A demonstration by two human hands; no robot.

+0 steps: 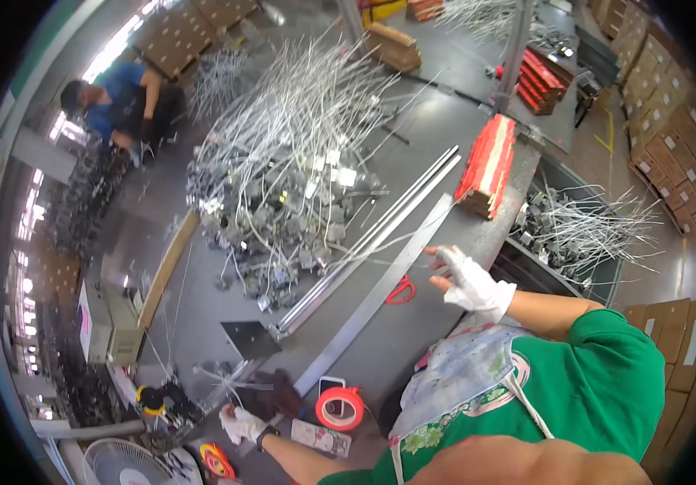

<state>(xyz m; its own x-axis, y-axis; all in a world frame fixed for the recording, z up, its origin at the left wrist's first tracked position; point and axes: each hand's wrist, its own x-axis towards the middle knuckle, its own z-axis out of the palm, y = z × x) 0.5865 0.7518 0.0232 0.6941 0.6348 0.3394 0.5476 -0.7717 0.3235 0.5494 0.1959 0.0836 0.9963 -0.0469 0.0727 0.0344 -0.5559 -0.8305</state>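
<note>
My right hand (467, 281), in a white glove with bare fingertips, is held over the near side of the grey table. Its fingers are apart and empty. Below it lie red-handled scissors (400, 291) and a long flat metal strip (372, 299). My left hand (243, 425), gloved alike, is low at the table's left side, its fingers curled together. Thin pale wires (225, 376) fan out just above it; whether it grips them is hard to see. Beside it are a dark brown cloth-like thing (277, 394), a patterned flat case (320, 438) and a red tape roll (339, 408).
A big heap of wired grey parts (283, 194) covers the table's middle, beside long metal rails (372, 238). A red-wrapped stack (487, 166) stands at the right edge, above a bin (582, 234) of wired parts. A fan (125, 465) is lower left; another person (117, 101) sits far left.
</note>
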